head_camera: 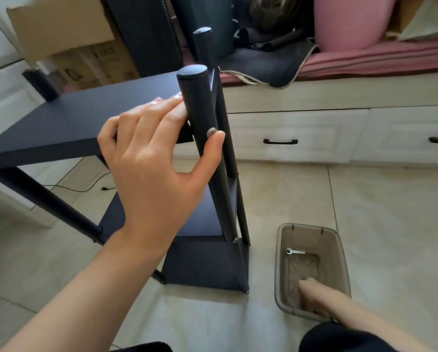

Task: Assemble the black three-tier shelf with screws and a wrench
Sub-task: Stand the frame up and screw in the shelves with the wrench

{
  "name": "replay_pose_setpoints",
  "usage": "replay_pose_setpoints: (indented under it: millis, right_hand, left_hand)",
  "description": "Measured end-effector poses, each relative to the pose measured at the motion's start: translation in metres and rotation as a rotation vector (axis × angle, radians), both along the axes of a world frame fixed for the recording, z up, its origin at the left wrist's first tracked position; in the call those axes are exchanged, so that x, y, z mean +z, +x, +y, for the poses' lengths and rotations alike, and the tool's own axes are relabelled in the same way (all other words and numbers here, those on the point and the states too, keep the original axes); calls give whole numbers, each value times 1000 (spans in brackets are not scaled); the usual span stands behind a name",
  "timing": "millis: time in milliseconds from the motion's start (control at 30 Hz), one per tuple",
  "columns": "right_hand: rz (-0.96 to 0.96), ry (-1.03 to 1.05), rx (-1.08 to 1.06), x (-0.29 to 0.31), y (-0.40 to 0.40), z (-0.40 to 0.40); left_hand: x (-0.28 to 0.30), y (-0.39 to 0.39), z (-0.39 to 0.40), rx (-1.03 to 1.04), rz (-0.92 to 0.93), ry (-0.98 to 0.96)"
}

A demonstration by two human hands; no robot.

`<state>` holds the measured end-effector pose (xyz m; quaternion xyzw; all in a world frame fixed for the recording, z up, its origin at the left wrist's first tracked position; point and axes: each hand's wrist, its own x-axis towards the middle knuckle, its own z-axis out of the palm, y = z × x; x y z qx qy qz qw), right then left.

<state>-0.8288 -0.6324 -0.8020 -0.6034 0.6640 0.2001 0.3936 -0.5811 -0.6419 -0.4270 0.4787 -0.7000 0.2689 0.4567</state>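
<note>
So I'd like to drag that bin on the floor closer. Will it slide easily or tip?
The bin looks thin-walled and holds little beyond a wrench, so it is probably light. On smooth floor tiles it should slide easily. It sits low and wide, so tipping seems unlikely.

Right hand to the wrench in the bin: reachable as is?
Probably yes. The right hand is already inside the open bin, and the wrench lies uncovered at the far end.
</note>
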Motion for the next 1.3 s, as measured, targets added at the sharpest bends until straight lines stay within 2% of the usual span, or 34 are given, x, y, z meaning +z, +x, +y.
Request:
replay_pose_setpoints:
  millis: [100,500,667,867,967,1100,1167,1300]
  right_hand:
    - [60,31,134,-4,0,-4]
    - [43,3,372,-14,-7,-2]
    - [67,-58,399,-14,-7,0]
    - [-36,-233,342,-3,-15,-7]
    - [-180,-344,165,18,-17,-17]
    - [-424,-554,-101,77,-11,-26]
    - [-624,-603,-255,118,-1,-27]
    - [-1093,-511,-428,197,29,-21]
  left_hand:
    - [0,0,-1,1,2,0]
    - [4,-3,1,3,15,42]
    - [3,-5,1,4,18,51]
    - [4,-6,3,-3,34,67]
    - [6,-8,6,-2,45,98]
    - [15,-8,11,-8,73,196]
    - [22,-7,14,-23,73,262]
    - [37,-3,14,-70,61,397]
